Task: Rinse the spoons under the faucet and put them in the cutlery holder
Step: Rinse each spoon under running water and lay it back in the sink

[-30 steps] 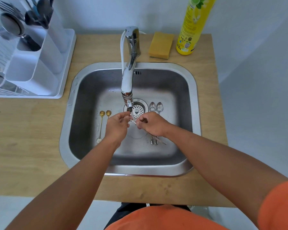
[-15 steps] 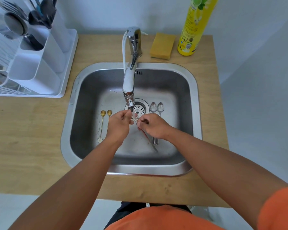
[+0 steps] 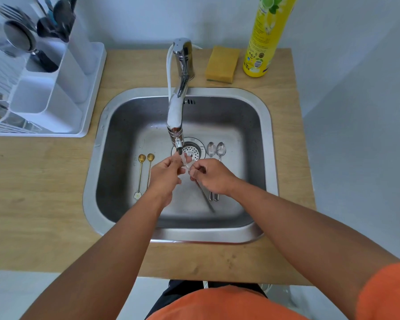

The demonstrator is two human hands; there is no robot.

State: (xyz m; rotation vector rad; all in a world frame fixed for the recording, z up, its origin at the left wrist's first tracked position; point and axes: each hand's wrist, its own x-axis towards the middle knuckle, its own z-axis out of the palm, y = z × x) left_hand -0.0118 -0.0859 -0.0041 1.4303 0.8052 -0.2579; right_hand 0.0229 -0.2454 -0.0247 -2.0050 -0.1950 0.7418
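Both hands meet under the faucet (image 3: 177,112) spout, over the sink (image 3: 261,125). My right hand (image 3: 213,176) pinches a thin silver spoon (image 3: 204,197) whose handle slants down to the right. My left hand (image 3: 166,174) rubs the spoon's bowl end with its fingertips in the water stream. Two gold spoons (image 3: 140,174) lie on the sink floor at the left. Two silver spoons (image 3: 215,150) lie right of the drain (image 3: 192,150), partly hidden by my right hand. The white cutlery holder (image 3: 62,88) stands at the far left with several utensils in it.
A yellow sponge (image 3: 222,63) and a tall yellow bottle (image 3: 266,35) stand on the wooden counter (image 3: 44,192) behind the sink at the right. The holder sits in a white drying rack (image 3: 0,125) at the left edge.
The spoon's handle has swung from pointing right to slanting more steeply down. Both hands stay under the spout, my left fingers shifting on the bowl end.
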